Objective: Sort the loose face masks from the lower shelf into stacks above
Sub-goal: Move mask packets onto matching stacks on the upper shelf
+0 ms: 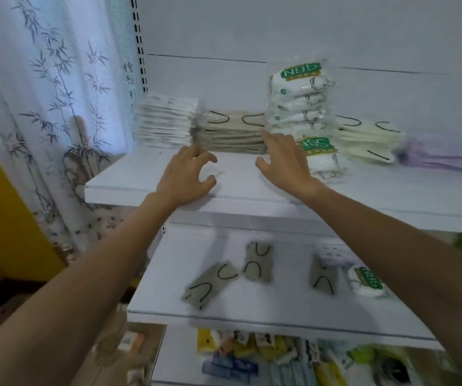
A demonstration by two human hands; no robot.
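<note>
Loose masks lie on the lower shelf [252, 310]: a grey one [207, 285] at the left, another grey one [258, 261] beside it, a third grey one [324, 277], a lilac one [331, 253] and an N95 pack [366, 281]. On the upper shelf [152, 188] stand stacks: white packs [165, 121], grey masks [231, 132], N95 packs [302, 98], cream masks [369, 137] and lilac masks [441, 154]. My left hand [188, 174] hovers over the upper shelf with relaxed, empty fingers. My right hand [285, 160] reaches with straight fingers to the grey stack's right end.
A bamboo-print curtain [57, 107] hangs at the left beside the shelf upright [139, 45]. Below the lower shelf, a bottom tier holds several coloured packets [266, 355]. A yellow surface [7, 218] lies at the far left.
</note>
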